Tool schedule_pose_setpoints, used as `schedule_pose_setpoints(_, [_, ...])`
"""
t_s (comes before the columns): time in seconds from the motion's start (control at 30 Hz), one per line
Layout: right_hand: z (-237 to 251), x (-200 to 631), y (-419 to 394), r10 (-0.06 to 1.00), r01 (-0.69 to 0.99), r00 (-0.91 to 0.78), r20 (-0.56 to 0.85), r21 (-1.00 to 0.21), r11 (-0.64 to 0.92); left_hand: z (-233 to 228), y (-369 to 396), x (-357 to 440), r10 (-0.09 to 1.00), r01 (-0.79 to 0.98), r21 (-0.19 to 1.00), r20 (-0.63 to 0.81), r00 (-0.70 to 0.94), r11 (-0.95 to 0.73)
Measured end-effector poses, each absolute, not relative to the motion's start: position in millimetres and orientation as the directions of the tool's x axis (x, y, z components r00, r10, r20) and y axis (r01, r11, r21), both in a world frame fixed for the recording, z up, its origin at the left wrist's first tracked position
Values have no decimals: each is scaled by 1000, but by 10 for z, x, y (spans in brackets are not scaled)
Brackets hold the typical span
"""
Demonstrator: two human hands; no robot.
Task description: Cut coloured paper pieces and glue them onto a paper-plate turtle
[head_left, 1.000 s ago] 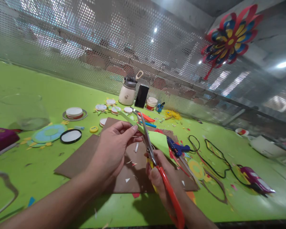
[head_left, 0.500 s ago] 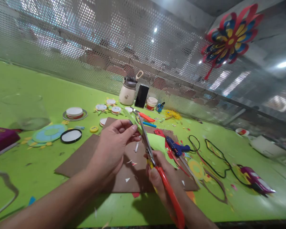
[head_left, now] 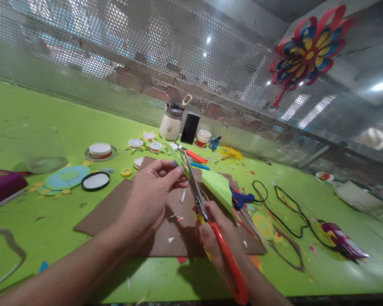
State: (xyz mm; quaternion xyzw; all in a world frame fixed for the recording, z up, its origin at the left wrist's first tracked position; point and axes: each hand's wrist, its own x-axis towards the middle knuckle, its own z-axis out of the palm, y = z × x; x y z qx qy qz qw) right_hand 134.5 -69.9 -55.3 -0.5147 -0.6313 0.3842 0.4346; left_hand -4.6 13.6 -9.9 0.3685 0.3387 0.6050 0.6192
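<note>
My left hand pinches a narrow light-green piece of paper between thumb and fingers. In my right hand is a pair of scissors with red and yellow handles. Their blades point up and away, against the green paper beside my left fingertips. A wider part of light-green paper shows to the right of the blades; whether it joins the piece in my left hand is hidden by the scissors. Below both hands lies a brown board with small white paper scraps on it.
A blue glue gun and its black cord lie to the right, among paper scraps. A red-handled tool, a phone and a white jug stand or lie behind. Paper turtle shapes and a black-rimmed lid are at left.
The wider green paper on the right has shifted right and tilted, now covering part of the glue gun. Both hands and the scissors have stayed nearly in place.
</note>
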Motion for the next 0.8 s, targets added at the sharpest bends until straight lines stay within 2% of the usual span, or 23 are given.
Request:
schedule_pose_setpoints(0.27, [-580, 1337, -690, 984, 330, -51, 172, -927, 179, -80, 138, -59, 999, -480, 877, 39, 32, -19])
schedule_pose_setpoints(0.8, [-563, 1331, -710, 993, 307, -47, 111, -944, 120, -82, 152, -58, 999, -462, 887, 0, 46, 21])
